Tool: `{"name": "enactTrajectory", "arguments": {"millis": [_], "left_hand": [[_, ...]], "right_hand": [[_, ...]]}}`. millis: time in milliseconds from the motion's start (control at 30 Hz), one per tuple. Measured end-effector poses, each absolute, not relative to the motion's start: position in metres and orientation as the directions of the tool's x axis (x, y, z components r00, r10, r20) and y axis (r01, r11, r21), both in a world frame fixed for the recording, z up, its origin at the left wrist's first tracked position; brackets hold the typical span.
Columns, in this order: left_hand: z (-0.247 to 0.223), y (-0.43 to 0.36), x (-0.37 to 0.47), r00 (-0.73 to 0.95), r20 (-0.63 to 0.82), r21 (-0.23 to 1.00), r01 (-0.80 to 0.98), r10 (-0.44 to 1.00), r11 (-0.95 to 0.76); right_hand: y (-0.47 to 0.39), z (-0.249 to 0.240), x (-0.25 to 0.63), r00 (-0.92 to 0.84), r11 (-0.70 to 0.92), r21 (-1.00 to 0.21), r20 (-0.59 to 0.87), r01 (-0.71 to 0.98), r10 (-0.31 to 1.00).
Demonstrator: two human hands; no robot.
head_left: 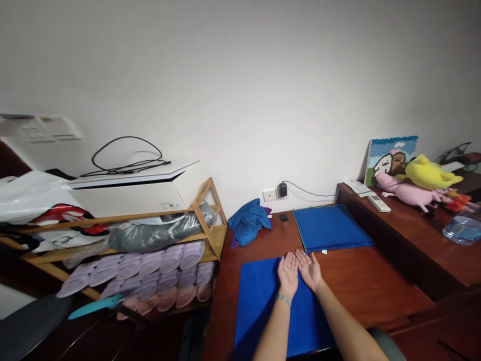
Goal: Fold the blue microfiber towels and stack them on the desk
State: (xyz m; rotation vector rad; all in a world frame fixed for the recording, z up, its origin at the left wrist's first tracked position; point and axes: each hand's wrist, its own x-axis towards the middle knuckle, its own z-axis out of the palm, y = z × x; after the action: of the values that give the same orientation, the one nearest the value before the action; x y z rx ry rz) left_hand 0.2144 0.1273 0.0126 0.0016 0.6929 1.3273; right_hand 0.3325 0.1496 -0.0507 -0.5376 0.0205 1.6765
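Both palms face up, side by side, over the blue cloth (255, 306) spread on the brown desk. My left hand (288, 275) is open with its fingers stretched out, and a pale band circles its wrist. Close beside it, my right hand (309, 271) is open too, palm bare. Neither holds anything. Beyond the hands lies a second, flat blue cloth (332, 226) with a small white tag at its near edge. A crumpled blue and purple cloth (249, 222) rests at the desk's far left.
To the left stands a wooden rack (217, 240) with several lilac slippers (173, 258) and a white box (131, 193) on top. On the raised right-hand surface are a remote (379, 203), a pink plush toy (406, 191), a yellow plush toy (432, 173) and a water bottle (462, 228). A black charger (283, 189) is plugged into the wall.
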Motion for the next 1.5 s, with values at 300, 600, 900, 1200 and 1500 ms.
{"name": "enactTrajectory", "arguments": {"millis": [300,600,900,1200,1500], "left_hand": [[0.019,0.122,0.055,-0.213,-0.468,0.536,-0.840,0.858,0.084],[0.028,0.085,0.093,-0.299,-0.319,0.636,-0.771,0.899,-0.031],[0.005,0.052,0.161,-0.121,-0.490,0.500,-0.851,0.863,0.164],[0.016,0.027,0.030,-0.373,-0.434,0.605,-0.795,0.820,-0.041],[0.012,0.030,0.181,0.146,-0.416,0.357,-0.881,0.897,0.309]], "right_hand": [[0.143,-0.037,0.331,-0.035,-0.176,-0.347,-0.377,-0.921,0.926],[0.127,-0.015,0.294,0.079,-0.066,-0.419,-0.321,-0.906,0.944],[0.068,-0.060,0.309,0.088,-0.088,-0.443,-0.362,-0.892,0.928],[0.073,-0.044,0.334,0.140,-0.063,-0.470,-0.385,-0.880,0.912],[0.031,-0.052,0.296,-0.029,-0.150,-0.351,-0.326,-0.924,0.945]]}}
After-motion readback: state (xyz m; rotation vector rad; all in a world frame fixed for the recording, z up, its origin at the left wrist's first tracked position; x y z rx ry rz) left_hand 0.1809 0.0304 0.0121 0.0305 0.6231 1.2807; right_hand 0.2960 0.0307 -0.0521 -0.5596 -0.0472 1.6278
